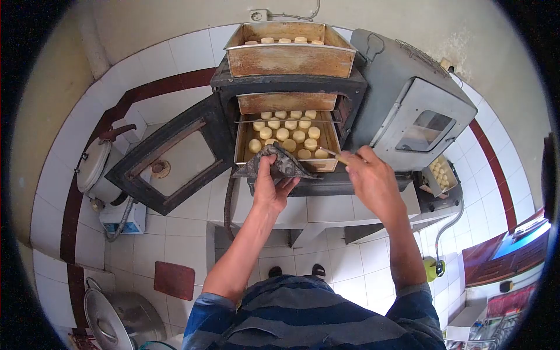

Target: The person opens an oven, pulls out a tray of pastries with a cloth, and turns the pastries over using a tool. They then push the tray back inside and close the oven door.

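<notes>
My left hand (270, 189) is closed on a dark patterned cloth (281, 163), which is folded over the front edge of a baking pan (322, 167). The pan sits partly out of the oven (341, 192) and holds several rows of round pale yellow pastries (290, 144). In my right hand (374, 181) is a small tool with a light handle (339, 157). Its tip reaches over the pan's front right corner, near the pastries there; the tip's shape is too small to make out.
The oven door (175, 154) hangs open on the left. Another pan of pastries (291, 61) stands on top of the oven. A second grey oven (414, 111) is at the right, with a small tray (440, 175) beside it. A large metal pot (122, 321) is at lower left.
</notes>
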Motion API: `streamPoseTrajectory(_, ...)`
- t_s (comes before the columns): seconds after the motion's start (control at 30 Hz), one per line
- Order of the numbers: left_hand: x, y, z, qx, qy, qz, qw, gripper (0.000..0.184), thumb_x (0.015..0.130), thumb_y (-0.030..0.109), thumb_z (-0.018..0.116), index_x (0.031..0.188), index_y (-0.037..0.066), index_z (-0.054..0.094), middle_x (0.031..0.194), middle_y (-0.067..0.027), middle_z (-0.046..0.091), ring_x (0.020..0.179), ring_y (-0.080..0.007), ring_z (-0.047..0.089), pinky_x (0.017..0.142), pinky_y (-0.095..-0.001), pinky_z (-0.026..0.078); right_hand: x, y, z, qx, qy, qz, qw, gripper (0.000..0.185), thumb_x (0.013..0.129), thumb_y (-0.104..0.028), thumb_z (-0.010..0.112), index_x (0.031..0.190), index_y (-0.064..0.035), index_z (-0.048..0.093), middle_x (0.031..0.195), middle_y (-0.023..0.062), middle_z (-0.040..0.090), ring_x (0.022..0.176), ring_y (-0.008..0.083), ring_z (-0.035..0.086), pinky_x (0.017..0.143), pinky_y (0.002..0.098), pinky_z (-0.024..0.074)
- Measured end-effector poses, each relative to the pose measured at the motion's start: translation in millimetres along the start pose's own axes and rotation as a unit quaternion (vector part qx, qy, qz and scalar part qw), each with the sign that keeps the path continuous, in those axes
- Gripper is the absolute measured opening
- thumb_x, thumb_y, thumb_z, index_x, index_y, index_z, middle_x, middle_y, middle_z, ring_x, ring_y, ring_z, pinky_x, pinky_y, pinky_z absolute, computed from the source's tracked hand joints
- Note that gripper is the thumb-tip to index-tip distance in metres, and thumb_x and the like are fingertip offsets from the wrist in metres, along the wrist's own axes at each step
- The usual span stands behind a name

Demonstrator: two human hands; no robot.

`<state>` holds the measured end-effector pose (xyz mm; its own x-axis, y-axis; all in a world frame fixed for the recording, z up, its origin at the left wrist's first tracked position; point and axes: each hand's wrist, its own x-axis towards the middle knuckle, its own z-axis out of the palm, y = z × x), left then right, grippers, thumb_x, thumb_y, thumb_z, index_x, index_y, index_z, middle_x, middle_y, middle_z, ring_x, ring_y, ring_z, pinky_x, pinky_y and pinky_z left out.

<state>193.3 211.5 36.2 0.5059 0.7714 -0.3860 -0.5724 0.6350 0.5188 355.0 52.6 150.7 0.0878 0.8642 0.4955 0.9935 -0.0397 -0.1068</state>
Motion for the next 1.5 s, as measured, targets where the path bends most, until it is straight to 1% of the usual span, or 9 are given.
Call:
streamPoseTrajectory(0.27,-63,-3,-5,0.011,0.011,0.006,1.0,0.048,0.082,0.039,0.07,0.12,0.014,0.055,0.119,-0.0044,0.056,0.108,-0.0232,0.055,0.091,-0.0423,0.051,11,16,-13,-0.065,0.022,-0.004,0.998,0.034,0.083,0.003,0.063,0.115,-0.0062,0.067,0.092,0.0113,0.056,0.084,0.0304,0.066,0.072,0.04,0.0562)
streamPoseTrajectory(0.43,-86,-7,-12,0.019,0.023,-0.004,1.0,0.05,0.083,0.039,0.071,0.121,0.012,0.053,0.119,-0.0043,0.056,0.108,-0.023,0.055,0.089,-0.0421,0.051,28,26,5,-0.093,0.03,-0.036,0.995,0.033,0.079,0.003,0.062,0.109,-0.0072,0.069,0.089,0.0112,0.059,0.085,0.0298,0.066,0.072,0.0404,0.0558)
streamPoseTrajectory(0.5,-86,-10,-18,0.019,0.023,-0.004,1.0,0.051,0.086,0.038,0.065,0.128,0.013,0.051,0.125,-0.0061,0.053,0.115,-0.0254,0.051,0.1,-0.0464,0.045,35,28,14,-0.106,0.024,-0.033,0.993,0.031,0.078,0.002,0.062,0.106,-0.0072,0.07,0.088,0.0112,0.06,0.084,0.0297,0.066,0.072,0.0407,0.0557)
streamPoseTrajectory(1.0,-89,-12,-24,0.019,0.024,-0.005,1.0,0.051,0.083,0.037,0.066,0.126,0.012,0.052,0.12,-0.0058,0.055,0.114,-0.0243,0.051,0.096,-0.0436,0.048,74,31,54,-0.142,-0.021,-0.122,0.982,0.028,0.075,0.0,0.062,0.099,-0.0098,0.073,0.092,0.0087,0.062,0.09,0.0289,0.065,0.078,0.0409,0.0528)
streamPoseTrajectory(1.07,-89,-12,-22,0.005,0.029,-0.007,1.0,0.044,0.083,0.036,0.068,0.118,0.013,0.055,0.114,-0.004,0.057,0.109,-0.0231,0.054,0.094,-0.043,0.048,79,35,60,-0.16,-0.015,-0.14,0.977,0.018,0.077,-0.005,0.063,0.093,-0.0053,0.073,0.095,0.0122,0.066,0.091,0.0287,0.067,0.076,0.0402,0.0544)
streamPoseTrajectory(1.1,-89,-12,-22,-0.009,0.033,-0.008,0.999,0.037,0.083,0.035,0.071,0.111,0.014,0.057,0.109,-0.0021,0.059,0.104,-0.0218,0.057,0.091,-0.0423,0.048,80,36,60,-0.16,-0.016,-0.141,0.977,0.018,0.077,-0.005,0.063,0.093,-0.0053,0.073,0.095,0.0122,0.066,0.091,0.0287,0.067,0.076,0.0402,0.0544)
streamPoseTrajectory(1.3,-88,-13,-23,-0.003,0.018,-0.006,1.0,0.038,0.084,0.036,0.07,0.112,0.014,0.058,0.107,-0.002,0.06,0.103,-0.0195,0.058,0.085,-0.0387,0.051,82,32,53,-0.129,-0.012,-0.105,0.986,0.018,0.078,-0.002,0.063,0.094,-0.0065,0.07,0.094,0.0137,0.064,0.087,0.0338,0.066,0.077,0.0444,0.0539)
streamPoseTrajectory(1.37,-88,-13,-23,-0.006,0.021,-0.007,1.0,0.038,0.084,0.036,0.07,0.112,0.014,0.058,0.107,-0.002,0.06,0.102,-0.0196,0.058,0.085,-0.0387,0.051,83,28,45,-0.117,-0.045,-0.064,0.99,0.01,0.086,-0.008,0.061,0.092,-0.0035,0.068,0.092,0.0185,0.067,0.084,0.0385,0.068,0.075,0.0476,0.0543)
streamPoseTrajectory(1.5,-89,-13,-21,-0.005,0.034,-0.01,0.999,0.038,0.083,0.035,0.071,0.112,0.013,0.058,0.107,-0.0018,0.06,0.103,-0.0202,0.057,0.088,-0.0401,0.05,92,21,34,-0.073,-0.084,-0.018,0.994,0.016,0.092,-0.014,0.058,0.091,-0.0015,0.068,0.086,0.0227,0.069,0.082,0.0416,0.068,0.073,0.0498,0.0543)
